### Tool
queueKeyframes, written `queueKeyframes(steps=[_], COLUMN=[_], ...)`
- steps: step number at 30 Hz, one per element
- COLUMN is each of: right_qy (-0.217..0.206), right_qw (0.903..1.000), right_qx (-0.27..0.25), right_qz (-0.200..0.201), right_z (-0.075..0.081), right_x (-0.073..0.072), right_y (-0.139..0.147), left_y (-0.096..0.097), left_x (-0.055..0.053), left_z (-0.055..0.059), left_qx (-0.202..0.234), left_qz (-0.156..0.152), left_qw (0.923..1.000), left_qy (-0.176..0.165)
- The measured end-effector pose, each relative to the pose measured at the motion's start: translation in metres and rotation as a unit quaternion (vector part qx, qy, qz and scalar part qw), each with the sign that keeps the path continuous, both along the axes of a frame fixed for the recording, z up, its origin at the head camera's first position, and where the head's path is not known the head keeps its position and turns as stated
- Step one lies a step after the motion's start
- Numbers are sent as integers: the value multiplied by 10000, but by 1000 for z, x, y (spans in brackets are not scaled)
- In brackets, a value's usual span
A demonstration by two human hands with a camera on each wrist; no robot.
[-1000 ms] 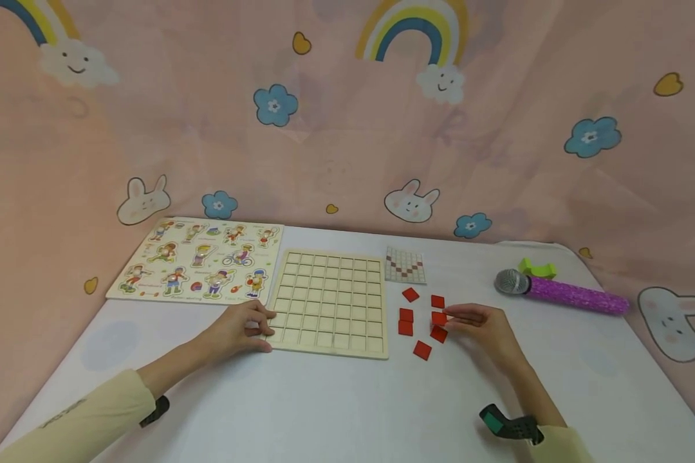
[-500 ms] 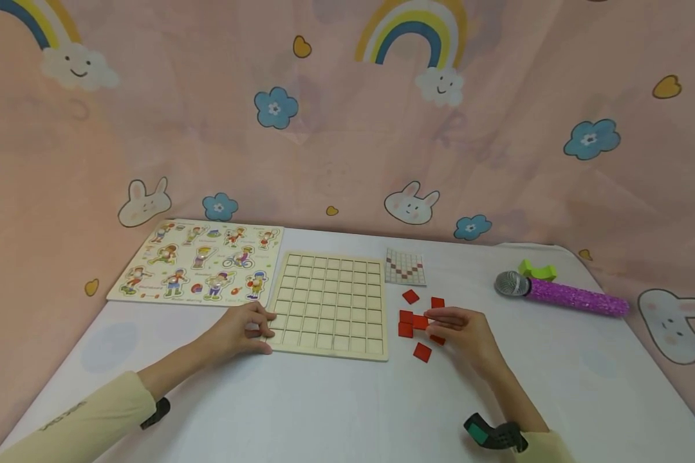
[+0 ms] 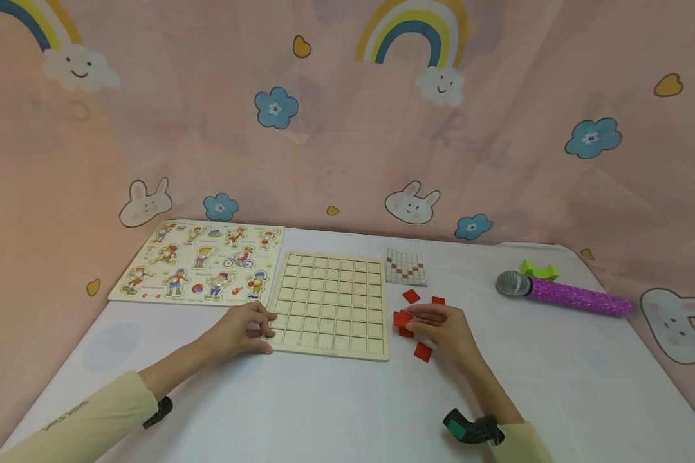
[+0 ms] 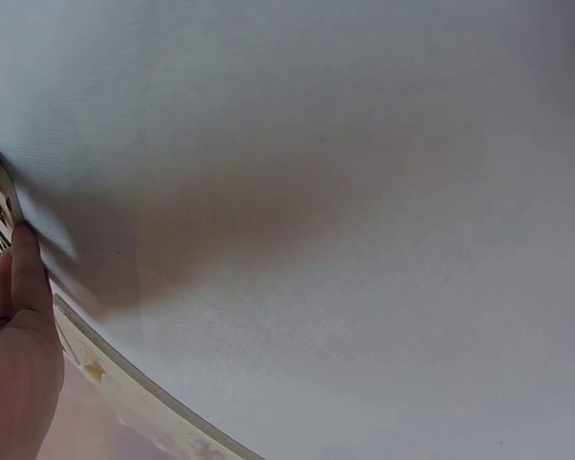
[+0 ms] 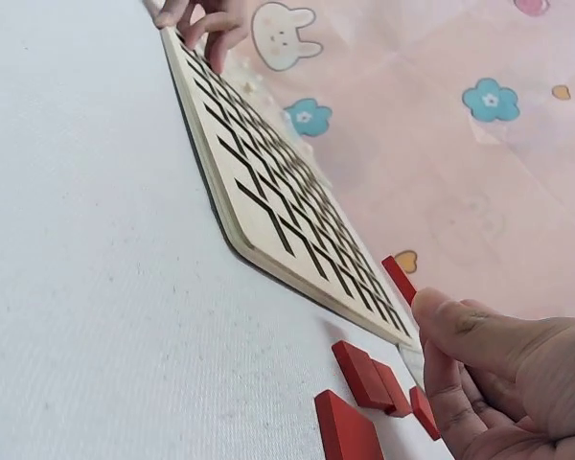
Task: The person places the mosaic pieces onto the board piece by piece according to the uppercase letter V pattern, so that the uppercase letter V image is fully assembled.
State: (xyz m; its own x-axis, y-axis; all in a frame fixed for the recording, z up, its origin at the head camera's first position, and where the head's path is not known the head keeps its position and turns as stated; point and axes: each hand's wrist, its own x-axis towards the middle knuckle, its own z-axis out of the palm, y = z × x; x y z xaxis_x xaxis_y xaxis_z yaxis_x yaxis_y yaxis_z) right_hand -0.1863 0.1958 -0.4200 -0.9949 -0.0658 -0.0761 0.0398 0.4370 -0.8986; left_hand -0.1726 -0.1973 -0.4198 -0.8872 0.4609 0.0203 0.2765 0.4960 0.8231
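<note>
My left hand [image 3: 240,331] grips the near left corner of a pale wooden grid board [image 3: 330,305] lying on the white table. In the left wrist view, its fingers [image 4: 27,273] are at the board's edge. A thin red square tile [image 5: 400,278] is pinched between the thumb and fingers of my right hand [image 3: 447,328]. In the head view this tile overlaps other red tiles [image 3: 406,332] just right of the board. More loose tiles lie around it, including one near [image 3: 422,352] and one farther back [image 3: 410,296]; the hand partly hides several.
A small pattern card [image 3: 405,267] with a red V of squares lies behind the tiles. At the back left is a picture puzzle board [image 3: 199,263]. A purple glittery microphone [image 3: 579,296] and a green piece [image 3: 538,270] lie to the right, before a pink patterned cloth [image 3: 336,148].
My right hand has moved left with the red tile, from the right side of the loose tiles to over those nearest the board. The left hand has stayed at the board's corner.
</note>
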Motion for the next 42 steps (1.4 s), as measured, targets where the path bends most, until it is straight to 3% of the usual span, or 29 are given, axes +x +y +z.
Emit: queueKeyframes(steps=[8,17,21,28,42], right_qy=[194,24,106,292,220], right_qw=[9995,9978,9959,9961,9929], right_qx=[-179,-641,-829,-675,-1079], right_qz=[143,144,345,479,440], right_z=[0,-2,-4,-6,-11], right_x=[-2,-3,-3,-5,-5], right_y=[-18,-37,-43,-54,-77], left_y=[0,0,0,0,1], left_x=[0,0,0,0,0], left_z=[-1,0,0,2,2], left_qx=[37,36,70,-11,-72], left_qz=[-15,-53,-53,-42,19], left_qw=[10000,10000,10000,10000,10000], left_qy=[-10,33,10,34,-11])
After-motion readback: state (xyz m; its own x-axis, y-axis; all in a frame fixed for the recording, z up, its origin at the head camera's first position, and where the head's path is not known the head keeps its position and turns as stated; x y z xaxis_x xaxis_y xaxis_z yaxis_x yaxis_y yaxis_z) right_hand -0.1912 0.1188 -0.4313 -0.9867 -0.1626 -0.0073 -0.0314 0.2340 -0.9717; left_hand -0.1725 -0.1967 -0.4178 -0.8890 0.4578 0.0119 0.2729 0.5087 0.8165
